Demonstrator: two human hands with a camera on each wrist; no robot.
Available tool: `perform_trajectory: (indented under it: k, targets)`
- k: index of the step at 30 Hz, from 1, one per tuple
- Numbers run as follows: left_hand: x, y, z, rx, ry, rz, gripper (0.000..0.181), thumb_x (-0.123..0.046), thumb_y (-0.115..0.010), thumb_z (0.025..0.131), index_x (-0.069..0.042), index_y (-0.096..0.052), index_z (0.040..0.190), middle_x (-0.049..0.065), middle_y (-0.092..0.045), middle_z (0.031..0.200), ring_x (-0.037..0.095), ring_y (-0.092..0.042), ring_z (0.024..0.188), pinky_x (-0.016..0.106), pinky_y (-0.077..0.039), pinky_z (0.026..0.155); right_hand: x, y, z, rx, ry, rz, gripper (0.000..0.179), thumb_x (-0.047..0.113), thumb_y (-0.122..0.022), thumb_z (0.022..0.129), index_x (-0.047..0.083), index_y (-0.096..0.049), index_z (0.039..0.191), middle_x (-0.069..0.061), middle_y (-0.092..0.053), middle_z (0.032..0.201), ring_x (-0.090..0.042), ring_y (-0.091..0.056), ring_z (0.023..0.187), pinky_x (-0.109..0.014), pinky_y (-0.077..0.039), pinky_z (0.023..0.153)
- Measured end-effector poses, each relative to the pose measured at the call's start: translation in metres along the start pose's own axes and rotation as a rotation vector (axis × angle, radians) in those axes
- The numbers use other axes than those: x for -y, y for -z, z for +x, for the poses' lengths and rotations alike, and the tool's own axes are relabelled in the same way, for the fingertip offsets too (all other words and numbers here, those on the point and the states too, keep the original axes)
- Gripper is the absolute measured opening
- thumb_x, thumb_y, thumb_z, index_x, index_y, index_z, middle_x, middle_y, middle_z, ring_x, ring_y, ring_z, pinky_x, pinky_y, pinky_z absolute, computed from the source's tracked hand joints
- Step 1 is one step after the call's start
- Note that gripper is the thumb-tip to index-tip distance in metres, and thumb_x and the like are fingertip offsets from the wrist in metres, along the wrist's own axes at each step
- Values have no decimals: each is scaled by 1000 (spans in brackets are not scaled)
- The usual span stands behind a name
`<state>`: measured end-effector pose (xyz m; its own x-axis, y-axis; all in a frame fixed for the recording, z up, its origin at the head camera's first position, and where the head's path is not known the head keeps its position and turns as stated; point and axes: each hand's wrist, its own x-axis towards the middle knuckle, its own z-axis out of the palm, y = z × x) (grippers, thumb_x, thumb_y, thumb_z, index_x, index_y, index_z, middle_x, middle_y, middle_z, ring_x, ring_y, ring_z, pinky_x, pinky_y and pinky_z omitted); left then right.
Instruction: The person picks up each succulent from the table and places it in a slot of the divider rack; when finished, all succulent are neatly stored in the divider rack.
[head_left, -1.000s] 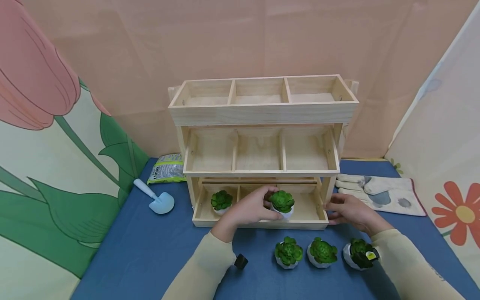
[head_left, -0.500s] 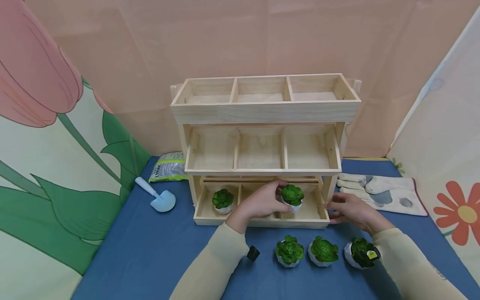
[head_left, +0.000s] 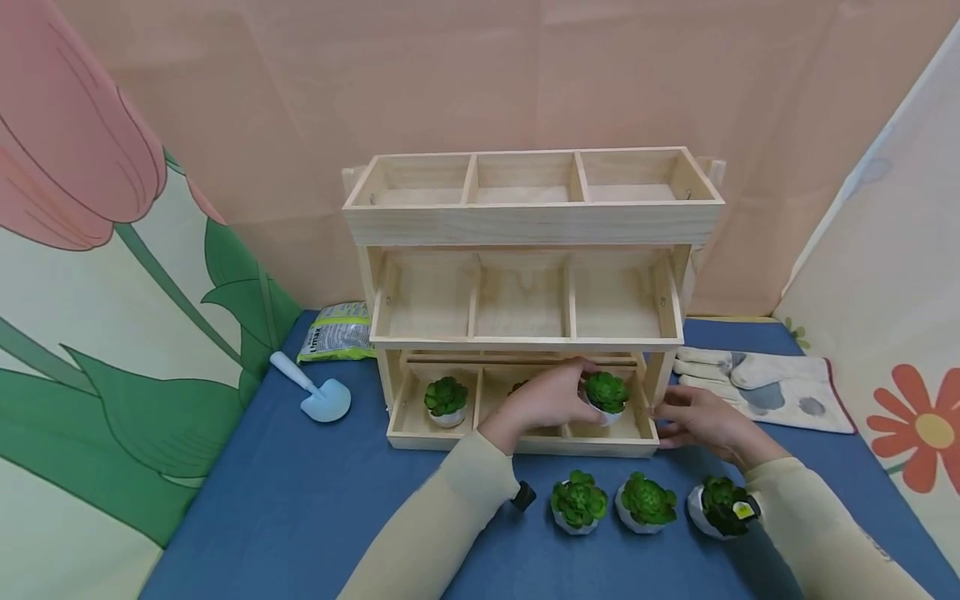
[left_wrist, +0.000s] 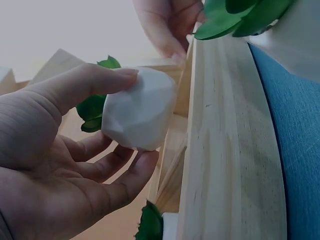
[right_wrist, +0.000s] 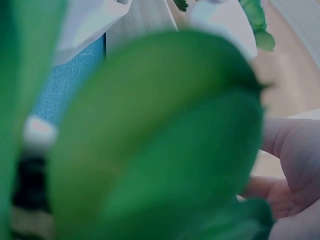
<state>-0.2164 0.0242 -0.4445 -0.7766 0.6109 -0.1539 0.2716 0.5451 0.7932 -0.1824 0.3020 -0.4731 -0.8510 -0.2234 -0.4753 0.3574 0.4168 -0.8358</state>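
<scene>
My left hand (head_left: pixel 551 396) pinches a small succulent in a white faceted pot (head_left: pixel 606 393), held tilted over the right compartment of the wooden shelf's bottom tray (head_left: pixel 450 442). In the left wrist view, thumb and fingers grip the white pot (left_wrist: pixel 142 107) on opposite sides. Another potted succulent (head_left: pixel 447 400) sits in the tray's left compartment. Behind my left hand, a bit of green (head_left: pixel 517 386) shows in the middle one. My right hand (head_left: pixel 708 425) touches the tray's right end with relaxed fingers; blurred leaves (right_wrist: pixel 165 135) cover much of the right wrist view.
Before the shelf, three more potted succulents (head_left: pixel 579 502) stand in a row on the blue cloth (head_left: pixel 337 492), the rightmost beside my right sleeve. A light-blue trowel (head_left: pixel 326 402) and a plastic bag (head_left: pixel 337 332) lie left; folded gloves (head_left: pixel 772 387) lie right.
My left hand has carried the succulent rightward, from over the middle compartment to over the right one. My right hand has stayed at the tray's end.
</scene>
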Motion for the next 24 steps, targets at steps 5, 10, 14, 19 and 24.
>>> perform_trajectory:
  k: [5, 10, 14, 19, 24]
  targets:
    - [-4, -5, 9, 18, 19, 40, 81, -28, -88, 89, -10, -50, 158, 6, -65, 145, 10, -67, 112, 23, -58, 95, -1, 1, 1, 6, 7, -5, 73, 24, -56, 111, -13, -21, 164, -44, -35, 162, -27, -77, 110, -40, -68, 87]
    - [-5, -15, 15, 42, 36, 130, 83, -30, -87, 90, -13, -48, 160, 1, -58, 158, 13, -63, 132, 27, -55, 107, -4, 1, 2, 15, 12, -8, 74, 26, -54, 112, -13, -19, 164, -44, -36, 161, -27, -77, 110, -40, -68, 88]
    - [-4, -22, 18, 44, 33, 164, 80, -29, -87, 90, -14, -50, 160, -1, -62, 155, 11, -70, 112, 25, -57, 97, -5, 1, 2, 16, 10, -7, 74, 26, -54, 112, -12, -19, 165, -44, -36, 161, -26, -77, 109, -40, -68, 87]
    - [-1, -26, 22, 33, 25, 177, 76, -29, -87, 91, -15, -52, 157, 0, -64, 149, 9, -68, 95, 22, -56, 90, -6, 1, 4, 20, 10, -7, 75, 26, -54, 112, -12, -18, 165, -44, -34, 162, -27, -77, 110, -40, -68, 88]
    - [0, -30, 24, 21, 30, 190, 80, -29, -86, 92, -18, -47, 161, -2, -56, 159, 11, -65, 95, 23, -55, 85, -6, 2, 4, 24, 15, -9, 75, 26, -54, 113, -13, -17, 164, -44, -36, 161, -27, -77, 111, -41, -68, 88]
